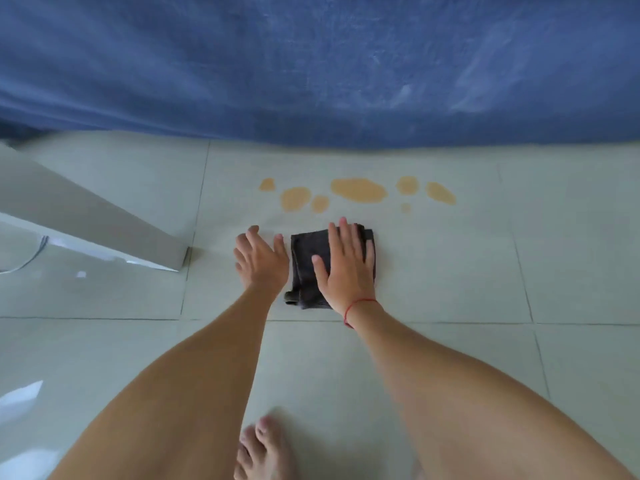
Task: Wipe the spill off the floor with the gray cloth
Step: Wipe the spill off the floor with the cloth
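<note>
A folded dark gray cloth point(304, 268) lies flat on the pale floor tiles point(450, 271). My right hand point(346, 265) presses flat on top of it, fingers spread, with a red string around the wrist. My left hand point(259, 259) rests open on the bare tile just left of the cloth, touching or nearly touching its edge. The spill point(358, 190) is a row of several orange-yellow puddles on the tile just beyond the cloth, a short gap from my fingertips.
A blue fabric drape point(311, 64) hangs along the far side, its hem close behind the spill. A white slanted furniture piece point(86, 216) stands at the left. My bare foot point(263, 448) is on the tile at the bottom centre.
</note>
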The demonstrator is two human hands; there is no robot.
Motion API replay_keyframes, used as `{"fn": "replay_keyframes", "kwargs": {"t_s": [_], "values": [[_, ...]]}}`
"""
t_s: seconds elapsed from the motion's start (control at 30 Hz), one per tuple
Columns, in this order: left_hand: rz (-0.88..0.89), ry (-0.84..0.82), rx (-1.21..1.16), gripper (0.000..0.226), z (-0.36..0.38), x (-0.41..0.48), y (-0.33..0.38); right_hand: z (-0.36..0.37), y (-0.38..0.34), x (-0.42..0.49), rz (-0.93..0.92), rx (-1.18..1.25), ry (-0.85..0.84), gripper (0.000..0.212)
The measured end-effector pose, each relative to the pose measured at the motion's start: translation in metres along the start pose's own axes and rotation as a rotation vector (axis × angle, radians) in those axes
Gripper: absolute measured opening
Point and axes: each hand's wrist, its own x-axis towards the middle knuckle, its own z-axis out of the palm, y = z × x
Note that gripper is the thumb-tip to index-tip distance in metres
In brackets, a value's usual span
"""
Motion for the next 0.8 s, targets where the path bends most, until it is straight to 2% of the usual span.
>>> {"fn": "replay_keyframes", "kwargs": {"t_s": [0.1, 0.3, 0.4, 0.6, 0.8], "values": [[0.059, 0.046, 0.183, 0.066, -0.001, 0.032, -0.024, 0.027, -0.004, 0.001, -0.133, -0.095, -0.110, 0.067], [0.260, 0.049, 0.365, 0.076, -0.005, 0.069, -0.057, 0.037, 0.023, 0.009, -0.175, -0.134, 0.000, 0.057], [0.305, 0.153, 0.372, 0.077, 0.002, 0.066, -0.063, 0.029, 0.029, 0.029, -0.104, -0.175, 0.044, 0.055], [0.301, 0.164, 0.382, 0.073, 0.003, 0.069, -0.066, 0.034, -0.008, 0.088, 0.138, -0.147, 0.079, 0.053], [0.303, 0.167, 0.390, 0.070, 0.002, 0.070, -0.065, 0.046, -0.039, 0.103, -0.072, -0.186, 0.037, 0.061]]}}
